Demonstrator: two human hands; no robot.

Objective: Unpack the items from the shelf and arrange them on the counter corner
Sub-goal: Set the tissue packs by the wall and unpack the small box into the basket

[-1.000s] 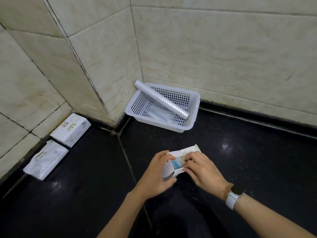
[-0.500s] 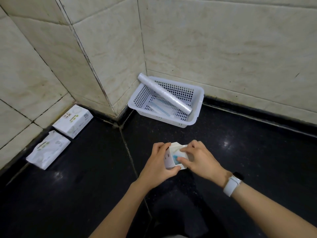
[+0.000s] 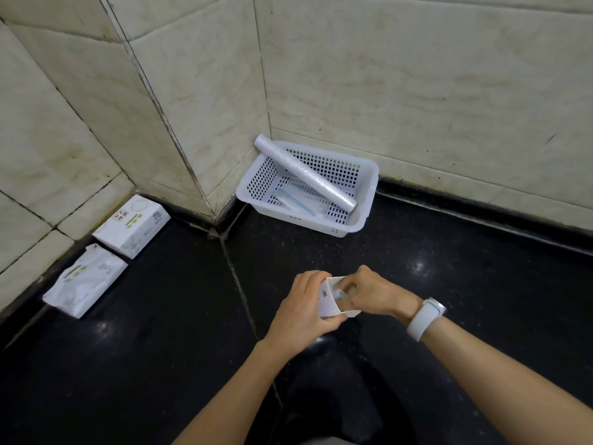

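A small white carton (image 3: 330, 300) with a barcode and blue print is held above the black counter (image 3: 160, 332). My left hand (image 3: 301, 313) grips its left side. My right hand (image 3: 372, 292), with a white watch on the wrist, has its fingertips inside the carton's open top; what they touch is hidden. A white perforated basket (image 3: 369, 200) sits in the wall corner. A clear wrapped roll (image 3: 305, 173) leans across it, over a flat packet (image 3: 298, 202) with a blue stripe.
Two white wrapped packs lie along the left wall: a boxy pack (image 3: 133, 224) and a softer pack (image 3: 85, 279) nearer me. Tiled walls close the back and left. A grout seam (image 3: 237, 277) runs down the counter.
The carton's flap, raised a second ago, is now down or open, and my right fingers have moved into the carton's top. My view has shifted slightly; the basket and packs stay put.
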